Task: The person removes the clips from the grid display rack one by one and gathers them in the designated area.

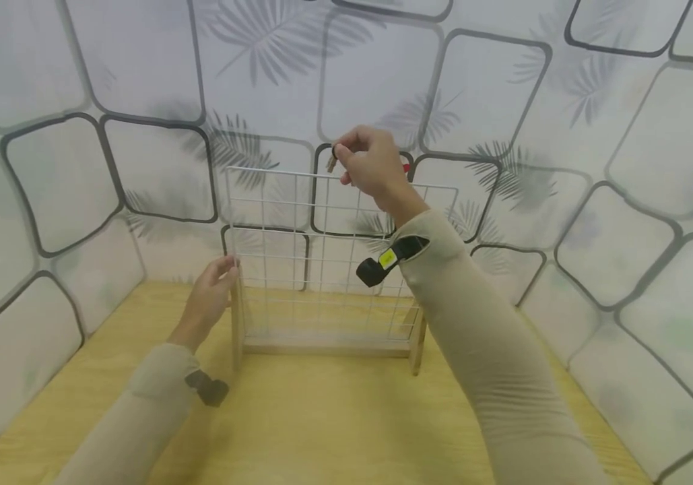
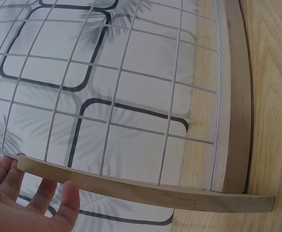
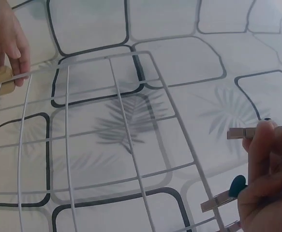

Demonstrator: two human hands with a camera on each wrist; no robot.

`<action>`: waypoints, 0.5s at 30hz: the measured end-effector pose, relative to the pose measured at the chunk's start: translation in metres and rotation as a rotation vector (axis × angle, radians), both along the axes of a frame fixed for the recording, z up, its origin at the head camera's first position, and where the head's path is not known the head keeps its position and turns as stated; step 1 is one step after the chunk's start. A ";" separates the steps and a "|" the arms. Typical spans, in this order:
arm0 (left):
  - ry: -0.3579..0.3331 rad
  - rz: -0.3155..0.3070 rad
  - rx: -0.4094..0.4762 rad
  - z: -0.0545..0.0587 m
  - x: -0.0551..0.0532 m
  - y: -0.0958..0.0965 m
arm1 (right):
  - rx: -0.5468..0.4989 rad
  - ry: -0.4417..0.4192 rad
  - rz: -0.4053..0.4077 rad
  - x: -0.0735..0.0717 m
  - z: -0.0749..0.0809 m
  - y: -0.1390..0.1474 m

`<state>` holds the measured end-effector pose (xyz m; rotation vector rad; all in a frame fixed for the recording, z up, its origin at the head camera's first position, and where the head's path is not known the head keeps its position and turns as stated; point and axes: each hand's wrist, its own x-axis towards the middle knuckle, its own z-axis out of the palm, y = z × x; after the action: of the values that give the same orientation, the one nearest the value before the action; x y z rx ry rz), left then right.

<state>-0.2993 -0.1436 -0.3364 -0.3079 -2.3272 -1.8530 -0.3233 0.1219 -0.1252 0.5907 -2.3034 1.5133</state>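
Toward the tabletop's far edge: a wooden stand (image 1: pixel 328 349) on the pale wood tabletop (image 1: pixel 334 417), with a white wire grid (image 3: pixel 176 116) upright between its two posts, above the base bar.
Right hand (image 1: pixel 373 165): thumb and finger pinched together on a small wooden clothespin (image 3: pixel 237 133); it is near the middle of the grid's upper edge, apart from the wire in the right wrist view.
Left hand (image 1: pixel 209 289): thumb and fingers to either side of the top of the stand's left post, holding it lightly at the grid's side edge.
Grid's upper edge: a second clothespin (image 3: pixel 215 202) sits on the wire, bearing a teal ornament (image 3: pixel 238 186); a third clothespin (image 3: pixel 233 226) lies just beside it, mostly cut off by the frame and the hand.
Hard to make out: the dark piece (image 3: pixel 267 119) at the held clothespin, largely covered by the fingers; a red bit (image 1: pixel 406 168) behind the right wrist, too hidden to name; the left thumb, barely inside the left wrist view.
Behind the tabletop: a backdrop (image 1: pixel 376 74) of rounded squares and grey fern leaves.
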 end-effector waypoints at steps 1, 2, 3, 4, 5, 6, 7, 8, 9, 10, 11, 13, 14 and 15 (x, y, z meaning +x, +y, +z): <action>0.000 0.001 -0.002 0.000 0.000 0.000 | -0.015 -0.018 0.039 0.003 0.000 0.001; -0.001 0.001 -0.004 -0.001 0.000 0.000 | -0.022 -0.044 0.073 0.005 -0.001 0.003; -0.001 -0.001 -0.003 -0.001 0.000 0.000 | -0.027 -0.073 0.106 0.008 -0.002 0.005; -0.001 -0.001 -0.005 -0.001 0.000 0.000 | -0.021 -0.102 0.130 0.011 -0.004 0.008; 0.000 0.000 -0.006 -0.001 0.000 0.000 | -0.006 -0.129 0.146 0.014 -0.006 0.011; 0.001 0.000 -0.007 -0.001 0.000 0.000 | 0.011 -0.151 0.159 0.016 -0.008 0.014; 0.002 0.000 -0.008 -0.001 0.000 0.000 | 0.032 -0.167 0.165 0.018 -0.012 0.018; 0.003 -0.002 -0.007 -0.001 0.000 0.000 | 0.055 -0.179 0.166 0.020 -0.015 0.022; 0.006 -0.002 -0.008 -0.001 0.000 0.000 | 0.077 -0.181 0.166 0.021 -0.019 0.027; 0.007 -0.001 -0.010 0.000 0.000 0.000 | 0.097 -0.184 0.162 0.022 -0.024 0.032; 0.008 0.000 -0.012 0.000 0.000 0.000 | 0.110 -0.189 0.159 0.023 -0.029 0.038; 0.009 0.002 -0.014 -0.001 0.000 0.000 | 0.132 -0.208 0.146 0.026 -0.040 0.050; 0.008 0.003 -0.015 -0.001 0.000 0.000 | 0.138 -0.220 0.142 0.027 -0.047 0.057; 0.007 0.004 -0.018 -0.001 0.000 0.000 | 0.140 -0.233 0.135 0.029 -0.054 0.065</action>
<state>-0.2998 -0.1432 -0.3374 -0.3118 -2.3390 -1.8272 -0.2948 0.1870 -0.1788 0.6483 -2.6105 1.5640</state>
